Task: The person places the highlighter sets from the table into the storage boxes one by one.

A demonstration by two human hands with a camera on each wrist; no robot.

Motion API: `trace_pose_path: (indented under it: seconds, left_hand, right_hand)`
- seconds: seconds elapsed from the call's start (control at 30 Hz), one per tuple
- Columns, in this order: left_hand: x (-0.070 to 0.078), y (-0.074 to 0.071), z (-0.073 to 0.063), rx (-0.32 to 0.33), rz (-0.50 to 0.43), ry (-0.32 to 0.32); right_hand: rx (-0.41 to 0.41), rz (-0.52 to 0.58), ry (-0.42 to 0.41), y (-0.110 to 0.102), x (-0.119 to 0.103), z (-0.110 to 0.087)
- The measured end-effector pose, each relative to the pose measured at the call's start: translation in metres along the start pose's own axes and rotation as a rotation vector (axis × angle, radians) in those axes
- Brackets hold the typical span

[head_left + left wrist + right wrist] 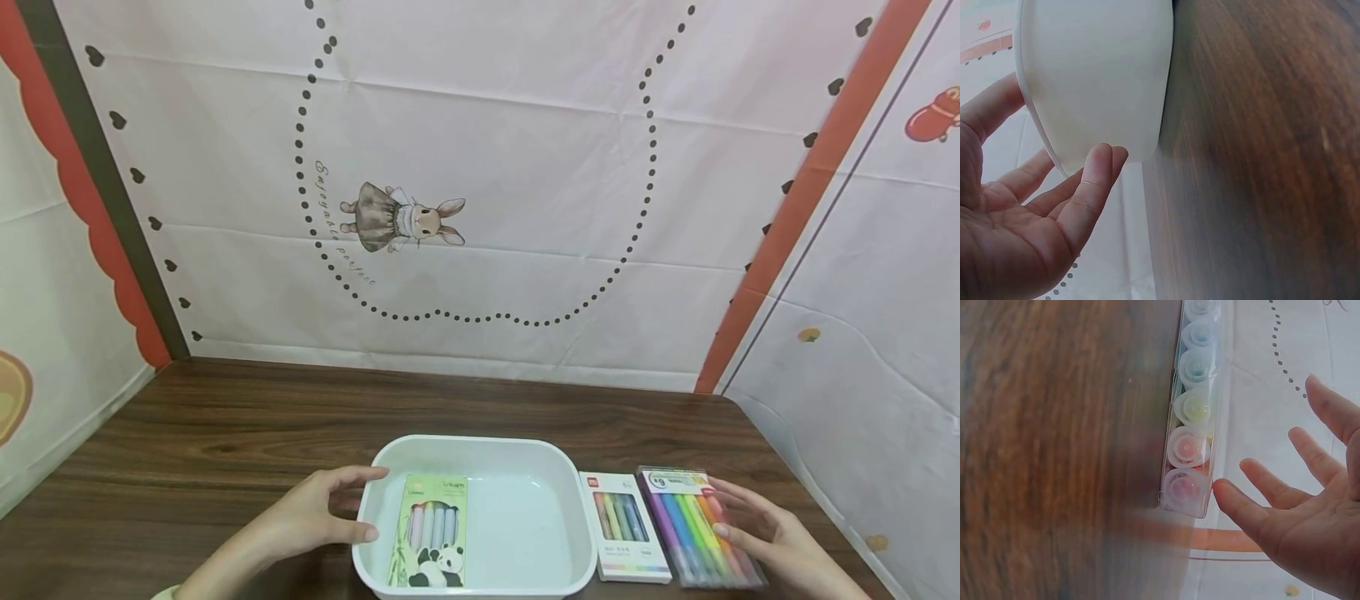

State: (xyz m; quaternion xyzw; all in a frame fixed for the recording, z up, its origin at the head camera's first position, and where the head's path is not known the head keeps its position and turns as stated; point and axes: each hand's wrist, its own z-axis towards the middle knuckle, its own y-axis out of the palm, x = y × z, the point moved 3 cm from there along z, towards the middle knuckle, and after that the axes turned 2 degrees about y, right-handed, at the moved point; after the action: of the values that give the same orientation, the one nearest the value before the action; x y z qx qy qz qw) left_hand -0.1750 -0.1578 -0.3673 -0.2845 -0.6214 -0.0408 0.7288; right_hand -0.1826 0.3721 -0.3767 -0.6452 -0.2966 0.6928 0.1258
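Spreading wide, the left hand (322,512) is bridging the rim of the white tray (517,533) at its nine o'clock. Right hand (768,525), fingers likewise apart, is meeting the clear marker pack (686,525) at the pack's three o'clock edge; cannot tell how firmly. Inside the tray, the green panda box (429,529) is lying toward nine. Outside, at three, the white pen box (625,527) is sitting between tray and marker pack. Brown table (225,458) is supporting everything; rabbit-printed cloth (487,150) is rising beyond, at twelve.
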Motion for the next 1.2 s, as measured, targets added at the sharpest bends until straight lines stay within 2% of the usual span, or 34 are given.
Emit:
trace_pose_path:
  seconds: [0.07, 0.2, 0.3, 0.43, 0.5, 0.73, 0.83, 0.97, 1.1, 1.2]
  left_hand:
    - [0.0, 0.0, 0.0, -0.001, -0.002, -0.001]
    - [0.0003, -0.0001, 0.0, -0.005, -0.008, 0.002]
    - [0.0004, -0.0002, -0.0001, -0.007, -0.01, 0.003]
    - [0.0002, -0.0005, -0.0001, -0.007, -0.006, 0.008]
    - [0.0002, -0.0006, 0.0, -0.007, -0.003, 0.01]
    - [-0.0011, -0.0003, 0.0002, -0.006, -0.005, 0.007]
    - [-0.0015, -0.0004, 0.0, -0.006, -0.005, 0.007]
    - [-0.0014, -0.0004, 0.0001, -0.01, -0.014, 0.012]
    - [-0.0007, -0.0004, 0.0004, -0.009, -0.012, 0.017]
    - [-0.0001, -0.0002, 0.0008, -0.01, -0.009, 0.022]
  right_hand:
    - [0.002, -0.009, 0.07, -0.0006, 0.0001, 0.0007]
    - [0.04, -0.05, 0.141, -0.0009, -0.0009, 0.0016]
    - [0.061, -0.072, 0.104, -0.0004, -0.0009, 0.0012]
    - [0.031, -0.056, 0.001, 0.0008, -0.0001, 0.0006]
    - [0.018, -0.049, -0.009, 0.0011, 0.0003, 0.0008]
    - [0.011, -0.167, 0.135, 0.0031, -0.0011, 0.0025]
    - [-0.024, -0.105, 0.143, 0.004, 0.0002, 0.0032]
    - [-0.052, -0.026, 0.108, 0.0044, 0.0043, 0.0036]
    - [-0.052, -0.055, 0.095, 0.0057, 0.0047, 0.005]
    - [-0.038, -0.1, 0.138, 0.0075, 0.0018, 0.0064]
